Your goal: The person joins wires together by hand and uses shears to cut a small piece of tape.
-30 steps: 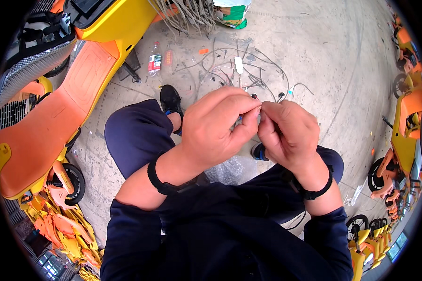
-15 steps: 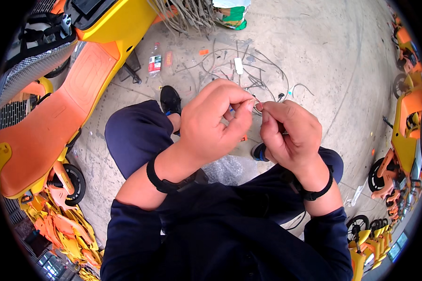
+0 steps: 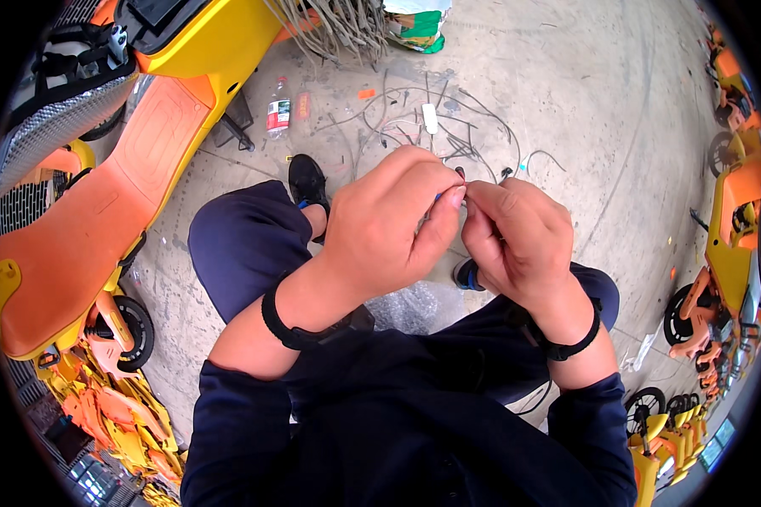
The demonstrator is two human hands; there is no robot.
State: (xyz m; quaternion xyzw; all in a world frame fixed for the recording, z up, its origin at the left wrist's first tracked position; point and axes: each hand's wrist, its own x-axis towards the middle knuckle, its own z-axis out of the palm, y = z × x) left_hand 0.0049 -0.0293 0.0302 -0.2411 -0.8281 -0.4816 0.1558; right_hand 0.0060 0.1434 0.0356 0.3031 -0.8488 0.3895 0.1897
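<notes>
In front of me, my left hand [image 3: 389,220] and my right hand [image 3: 520,237] meet at the fingertips, each closed in a pinch between thumb and forefinger. A short dark reddish end of thin wire [image 3: 460,172] sticks up where the tips touch. The rest of it is mostly covered by the fingers, with a speck of blue showing by the left thumb. Beyond my hands, loose grey cables [image 3: 503,127] lie tangled on the floor, with a small white oblong piece [image 3: 430,118] among them.
A yellow and orange scooter [image 3: 156,156] stands close on my left. Past my foot are a plastic bottle [image 3: 278,108] and a hanging bundle of grey cables [image 3: 338,34]. Clear plastic wrap [image 3: 414,311] lies between my legs. More yellow scooters [image 3: 731,245] line the right side.
My fingertips have come closer together, and the right hand has shifted slightly left. The reddish wire seen between them is now mostly covered, with only a dark end sticking up.
</notes>
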